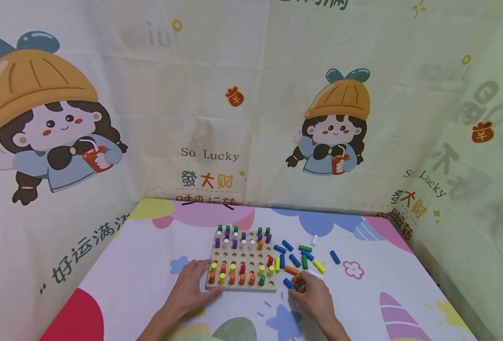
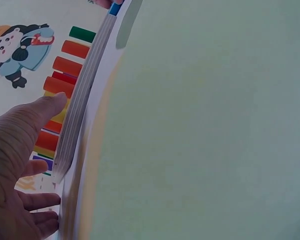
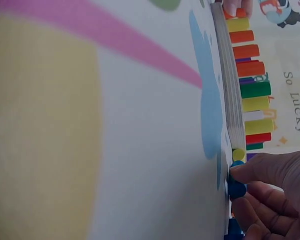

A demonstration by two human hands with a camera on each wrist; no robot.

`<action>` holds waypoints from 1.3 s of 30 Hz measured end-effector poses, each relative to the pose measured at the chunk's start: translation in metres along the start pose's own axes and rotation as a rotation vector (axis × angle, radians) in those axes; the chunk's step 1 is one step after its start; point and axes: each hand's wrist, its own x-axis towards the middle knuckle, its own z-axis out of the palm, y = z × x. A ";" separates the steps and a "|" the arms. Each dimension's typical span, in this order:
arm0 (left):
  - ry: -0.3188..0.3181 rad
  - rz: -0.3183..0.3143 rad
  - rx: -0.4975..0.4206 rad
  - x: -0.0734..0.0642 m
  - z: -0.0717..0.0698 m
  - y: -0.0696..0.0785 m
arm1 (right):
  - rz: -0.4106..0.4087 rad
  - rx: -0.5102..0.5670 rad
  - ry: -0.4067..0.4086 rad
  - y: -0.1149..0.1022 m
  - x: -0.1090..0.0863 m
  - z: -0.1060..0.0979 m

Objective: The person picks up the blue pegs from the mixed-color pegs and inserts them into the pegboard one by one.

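Hands (image 1: 190, 290) (image 1: 314, 294) partly hide the pegboard (image 1: 238, 255) and one blue peg (image 1: 288, 283).

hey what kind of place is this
Probably a small indoor play or filming corner: a cartoon-printed cloth backdrop, a brightly patterned tabletop, and a pegboard with coloured pegs.

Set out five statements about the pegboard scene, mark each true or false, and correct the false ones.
1. The right hand pinches a blue peg. True.
2. The left hand is at the near left corner of the pegboard. True.
3. The pegboard is completely full. False: several holes are empty.
4. Loose pegs lie to the pegboard's right. True.
5. All the loose pegs are blue. False: green, yellow, orange and white ones lie there too.
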 end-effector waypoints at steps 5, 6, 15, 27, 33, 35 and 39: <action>-0.007 0.000 0.006 0.000 0.001 -0.001 | 0.025 0.001 0.012 0.000 -0.002 -0.001; -0.007 -0.001 0.008 0.000 0.001 -0.001 | 0.034 0.004 0.013 -0.001 -0.002 -0.001; -0.010 -0.008 0.028 0.000 0.000 -0.001 | 0.005 0.088 0.085 -0.011 -0.007 -0.008; -0.031 -0.027 0.034 0.005 -0.005 -0.003 | -0.071 0.285 0.101 -0.030 -0.006 -0.008; -0.054 -0.031 0.033 0.009 -0.010 -0.003 | -0.089 0.337 0.113 -0.039 -0.004 -0.004; -0.060 -0.034 0.034 0.010 -0.011 -0.004 | -0.100 0.345 0.123 -0.041 -0.003 -0.003; -0.068 -0.050 0.034 0.013 -0.012 -0.004 | -0.138 0.365 0.145 -0.045 0.000 0.000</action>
